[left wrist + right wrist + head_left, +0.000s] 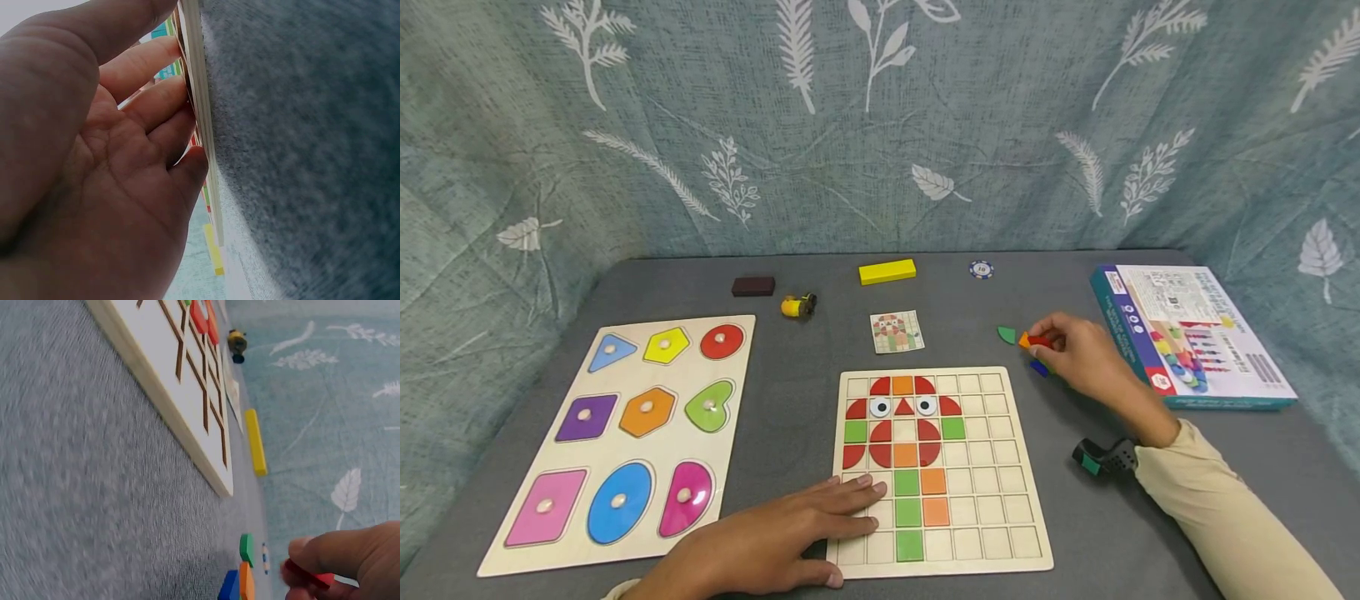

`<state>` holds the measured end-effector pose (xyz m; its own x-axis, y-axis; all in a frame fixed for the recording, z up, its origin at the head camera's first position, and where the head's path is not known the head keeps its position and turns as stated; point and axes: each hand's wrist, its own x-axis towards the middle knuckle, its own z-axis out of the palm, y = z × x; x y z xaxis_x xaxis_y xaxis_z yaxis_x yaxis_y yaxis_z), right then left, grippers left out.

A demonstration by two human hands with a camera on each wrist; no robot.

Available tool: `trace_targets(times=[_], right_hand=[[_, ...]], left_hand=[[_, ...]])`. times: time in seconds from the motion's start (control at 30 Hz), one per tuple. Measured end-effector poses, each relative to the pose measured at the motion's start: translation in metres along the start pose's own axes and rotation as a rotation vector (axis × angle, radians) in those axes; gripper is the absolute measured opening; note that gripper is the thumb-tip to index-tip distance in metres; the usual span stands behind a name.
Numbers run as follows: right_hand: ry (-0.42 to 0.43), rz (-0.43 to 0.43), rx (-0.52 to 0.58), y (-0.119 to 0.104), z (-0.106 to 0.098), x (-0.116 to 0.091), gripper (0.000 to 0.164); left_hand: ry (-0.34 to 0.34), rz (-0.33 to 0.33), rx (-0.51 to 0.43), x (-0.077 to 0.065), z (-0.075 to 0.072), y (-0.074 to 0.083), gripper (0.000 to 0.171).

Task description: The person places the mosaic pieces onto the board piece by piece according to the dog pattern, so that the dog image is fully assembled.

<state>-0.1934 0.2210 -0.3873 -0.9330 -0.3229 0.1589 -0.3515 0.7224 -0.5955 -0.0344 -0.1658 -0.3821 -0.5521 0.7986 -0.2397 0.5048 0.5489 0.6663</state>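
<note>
My left hand [790,529] lies with fingers outstretched on the lower left corner of a square wooden grid board [988,500]. Red rounded pieces, orange and green squares, a red triangle [905,407] and two eye pieces fill some of its cells. Off the board's right side, my right hand [1078,354] pinches a small red piece [319,579] between thumb and fingers; its full shape is hidden. Close by on the table are a green quarter-round piece [1007,334], an orange piece [1024,340] and a blue piece [1039,367].
A knobbed shape puzzle [647,367] lies left, a game box [1210,333] right. Behind the board are a picture card [897,332], yellow block [887,272], dark brown block [753,287], small yellow-black toy [798,306] and poker chip [981,269]. A patterned curtain [985,125] hangs behind.
</note>
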Motion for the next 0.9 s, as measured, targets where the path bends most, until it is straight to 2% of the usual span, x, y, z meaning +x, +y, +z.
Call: trace_targets(times=[0.23,0.5,0.6,0.73,0.9], right_hand=[[-0.042,-0.092,-0.006,-0.002,0.004,-0.001,0.016],[-0.073,-0.08,0.046,-0.005,0.01,-0.002,0.023],[-0.088,-0.072,0.07,-0.007,0.011,-0.003,0.02],[-0.099,-0.115,0.08,-0.008,0.014,-0.004,0.015],[-0.137,-0.155,0.115,-0.013,0.018,-0.007,0.02]], left_hand=[[-0.005,0.003,-0.005,0.0,0.0,0.0,0.055],[0.001,0.007,0.002,0.0,0.0,0.0,0.056],[-0.003,0.004,0.003,0.0,0.0,0.0,0.056],[-0.006,-0.001,-0.001,0.0,0.0,0.0,0.055],[-0.004,-0.002,0.001,0.0,0.0,0.0,0.055]])
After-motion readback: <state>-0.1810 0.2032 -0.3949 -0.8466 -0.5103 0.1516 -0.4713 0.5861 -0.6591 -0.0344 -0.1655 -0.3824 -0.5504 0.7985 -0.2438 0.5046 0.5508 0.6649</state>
